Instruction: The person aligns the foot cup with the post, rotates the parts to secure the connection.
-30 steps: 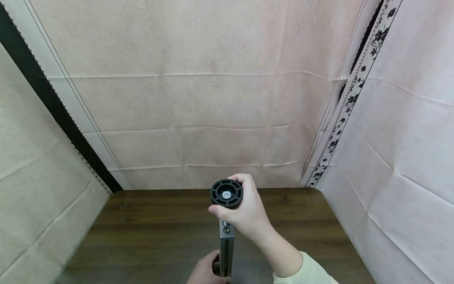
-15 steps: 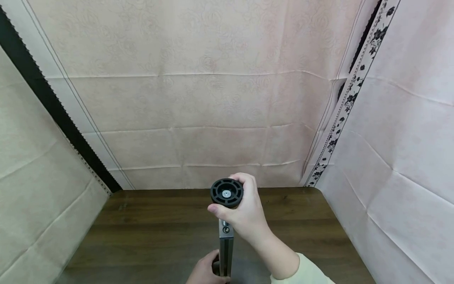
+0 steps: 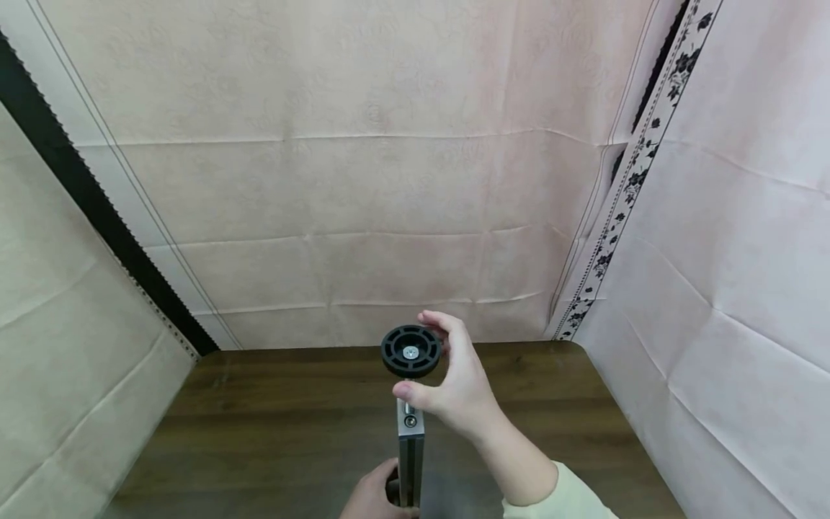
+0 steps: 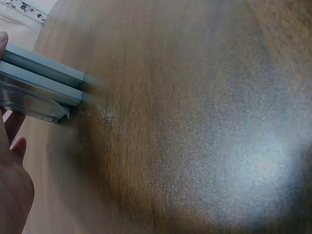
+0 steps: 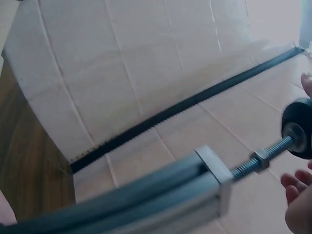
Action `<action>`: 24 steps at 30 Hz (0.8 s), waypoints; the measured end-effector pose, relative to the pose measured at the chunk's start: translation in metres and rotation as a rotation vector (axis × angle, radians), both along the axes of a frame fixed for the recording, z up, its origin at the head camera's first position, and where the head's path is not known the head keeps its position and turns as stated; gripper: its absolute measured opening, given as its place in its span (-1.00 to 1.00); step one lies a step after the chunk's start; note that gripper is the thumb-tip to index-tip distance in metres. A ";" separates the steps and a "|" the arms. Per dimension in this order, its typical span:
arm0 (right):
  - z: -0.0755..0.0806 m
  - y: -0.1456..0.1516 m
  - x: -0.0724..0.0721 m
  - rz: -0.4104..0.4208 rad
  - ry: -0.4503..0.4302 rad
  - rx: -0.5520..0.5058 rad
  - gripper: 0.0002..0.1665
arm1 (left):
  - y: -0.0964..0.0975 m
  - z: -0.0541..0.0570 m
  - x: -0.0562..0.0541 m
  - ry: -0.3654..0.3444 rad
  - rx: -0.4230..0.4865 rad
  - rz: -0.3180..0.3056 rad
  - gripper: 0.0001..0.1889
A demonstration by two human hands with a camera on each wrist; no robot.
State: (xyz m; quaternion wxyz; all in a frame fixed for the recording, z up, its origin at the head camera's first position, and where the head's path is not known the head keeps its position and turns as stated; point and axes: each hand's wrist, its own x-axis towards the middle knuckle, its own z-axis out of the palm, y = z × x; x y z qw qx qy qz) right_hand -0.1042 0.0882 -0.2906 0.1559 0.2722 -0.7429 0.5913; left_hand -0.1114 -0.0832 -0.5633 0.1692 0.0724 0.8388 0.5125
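Observation:
An aluminium profile (image 3: pixel 411 465) stands upright in front of me, and my left hand (image 3: pixel 379 494) grips it low down. In the left wrist view the bottom of the profile (image 4: pixel 44 73) comes down close to the tabletop, with clear plastic film along one side. A black round levelling foot (image 3: pixel 411 352), a screw at its centre, tops the profile. Its threaded rod (image 5: pixel 246 168) carries a hex nut (image 5: pixel 262 158) and enters the metal end plate (image 5: pixel 214 168). My right hand (image 3: pixel 460 389) is spread loosely around the foot, thumb and fingers standing off its rim.
The brown wooden table (image 3: pixel 292 418) has rounded far corners. Pale creased cloth (image 3: pixel 389 187) hangs behind it, with more cloth at both sides. A black strip (image 3: pixel 110 209) runs down the left corner, a floral border (image 3: pixel 622 194) down the right.
My right hand has loosened from the foot's rim; its thumb and fingers now stand apart from it. The left hand keeps its grip. The head view has shifted slightly.

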 end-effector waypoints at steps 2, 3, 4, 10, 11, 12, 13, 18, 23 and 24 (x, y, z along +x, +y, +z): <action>0.001 0.007 -0.006 0.113 0.025 -0.011 0.03 | 0.000 0.001 -0.001 -0.014 0.002 0.004 -0.36; 0.001 0.010 -0.010 0.181 0.025 -0.019 0.07 | 0.000 0.001 -0.001 -0.027 0.003 0.009 -0.37; 0.001 0.013 -0.014 0.251 0.022 -0.023 0.10 | 0.000 0.002 -0.001 -0.039 0.005 0.012 -0.38; 0.003 0.027 -0.043 0.596 -0.079 -0.016 0.23 | -0.001 0.004 -0.003 -0.048 0.004 0.008 -0.39; 0.004 0.028 -0.047 0.633 -0.096 -0.007 0.24 | -0.002 0.005 -0.003 -0.051 0.005 0.007 -0.39; 0.005 0.028 -0.051 0.674 -0.113 0.000 0.25 | -0.002 0.005 -0.003 -0.056 0.007 0.007 -0.39; 0.006 0.029 -0.055 0.721 -0.130 0.003 0.25 | -0.002 0.005 -0.003 -0.060 0.008 0.008 -0.39; 0.013 0.027 -0.070 0.886 -0.179 0.038 0.22 | -0.002 0.007 -0.002 -0.081 0.016 0.020 -0.41; 0.015 0.024 -0.075 0.944 -0.192 0.060 0.21 | -0.003 0.005 0.001 -0.057 0.032 0.006 -0.44; 0.015 0.024 -0.075 0.955 -0.197 0.064 0.21 | -0.003 0.005 0.001 -0.041 0.029 0.000 -0.44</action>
